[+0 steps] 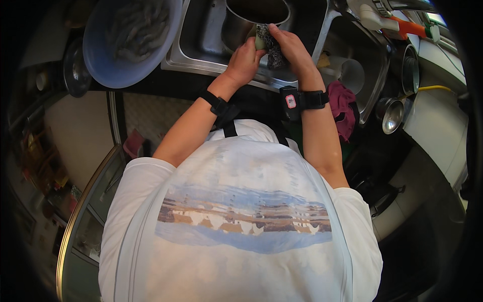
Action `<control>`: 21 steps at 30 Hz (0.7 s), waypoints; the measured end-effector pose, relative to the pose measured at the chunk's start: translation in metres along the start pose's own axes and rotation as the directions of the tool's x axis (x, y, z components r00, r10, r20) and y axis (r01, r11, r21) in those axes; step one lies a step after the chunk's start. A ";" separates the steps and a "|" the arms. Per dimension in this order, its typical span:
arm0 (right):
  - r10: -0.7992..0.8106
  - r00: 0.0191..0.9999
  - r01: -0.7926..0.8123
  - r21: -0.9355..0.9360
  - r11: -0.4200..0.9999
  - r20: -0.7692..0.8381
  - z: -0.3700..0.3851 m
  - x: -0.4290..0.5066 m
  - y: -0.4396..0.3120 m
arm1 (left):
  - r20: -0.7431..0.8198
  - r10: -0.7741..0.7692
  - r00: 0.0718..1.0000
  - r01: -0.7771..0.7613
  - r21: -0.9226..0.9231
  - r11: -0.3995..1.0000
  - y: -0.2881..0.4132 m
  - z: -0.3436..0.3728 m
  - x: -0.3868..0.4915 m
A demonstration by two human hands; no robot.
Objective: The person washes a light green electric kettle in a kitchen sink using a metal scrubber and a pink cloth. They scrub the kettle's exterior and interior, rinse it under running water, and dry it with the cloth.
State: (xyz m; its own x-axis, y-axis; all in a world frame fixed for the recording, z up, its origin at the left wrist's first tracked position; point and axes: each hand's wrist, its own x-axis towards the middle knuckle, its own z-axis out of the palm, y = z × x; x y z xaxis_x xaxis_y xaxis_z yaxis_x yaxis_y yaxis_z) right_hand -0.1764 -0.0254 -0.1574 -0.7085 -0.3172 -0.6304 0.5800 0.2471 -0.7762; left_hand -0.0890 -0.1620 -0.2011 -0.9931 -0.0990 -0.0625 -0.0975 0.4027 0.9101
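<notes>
Over the front of the left sink basin (202, 49), my left hand (244, 60) grips a pale green object (260, 42). Its kind is unclear because my fingers cover much of it. A dark, silvery, crinkled piece (276, 56), looking like a steel-wool scourer, is pressed against its right side. My right hand (296, 47) holds that piece, thumb at its upper end. Just beyond both hands, a round metal pot (239, 28) stands in the basin, its rim partly behind my fingers.
At left, a large bluish plastic bowl (113, 71) contains several greyish, elongated pieces (139, 30), perhaps shrimp. A clear plastic container (351, 75) lies in the right basin. A magenta cloth (341, 109) drapes over the sink's front edge. Metal bowls (392, 115) stand farther right.
</notes>
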 end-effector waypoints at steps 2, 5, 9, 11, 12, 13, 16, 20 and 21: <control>-0.087 0.996 0.077 -0.459 0.885 0.000 0.003 0.004 -0.006 | -0.006 0.051 0.999 -0.051 0.051 0.997 0.000 0.001 -0.002; -0.112 0.993 0.071 -0.564 0.822 -0.039 0.002 0.010 -0.008 | 0.025 0.005 1.000 -0.007 0.080 0.997 -0.001 0.000 -0.001; 0.015 0.996 -0.019 0.041 0.999 0.086 -0.011 0.007 0.001 | 0.090 -0.006 0.996 0.004 0.019 1.000 -0.002 -0.005 0.002; 0.081 0.991 -0.093 0.121 0.988 0.104 -0.017 0.001 0.007 | 0.126 -0.010 0.992 0.011 -0.014 1.000 -0.002 -0.007 0.003; 0.115 0.985 -0.142 0.233 0.962 0.127 -0.018 0.000 0.009 | 0.146 -0.011 0.989 0.016 -0.032 0.999 -0.002 -0.006 0.002; 0.125 0.984 -0.159 0.292 0.943 0.130 -0.019 -0.001 0.010 | 0.142 -0.011 0.990 0.017 -0.042 0.999 -0.002 -0.006 0.003; 0.202 0.977 -0.212 0.333 0.919 0.064 -0.014 0.001 0.007 | 0.121 0.013 0.993 -0.006 -0.057 0.998 -0.001 -0.004 0.001; -0.207 0.977 0.190 -0.679 0.709 0.057 -0.007 0.008 -0.006 | 0.089 0.014 0.996 -0.012 -0.015 1.000 -0.002 -0.003 0.000; -0.106 0.994 0.108 -0.528 0.843 0.034 -0.007 0.008 -0.008 | 0.079 0.004 0.997 -0.003 -0.004 1.000 -0.002 -0.003 0.000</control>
State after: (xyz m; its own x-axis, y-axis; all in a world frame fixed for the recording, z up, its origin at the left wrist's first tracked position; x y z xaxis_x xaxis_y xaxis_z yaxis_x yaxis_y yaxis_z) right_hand -0.1891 -0.0232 -0.1563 -0.7518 -0.3726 -0.5441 0.2002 0.6572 -0.7266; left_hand -0.0887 -0.1656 -0.2014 -0.9955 -0.0250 -0.0914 -0.0938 0.3992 0.9121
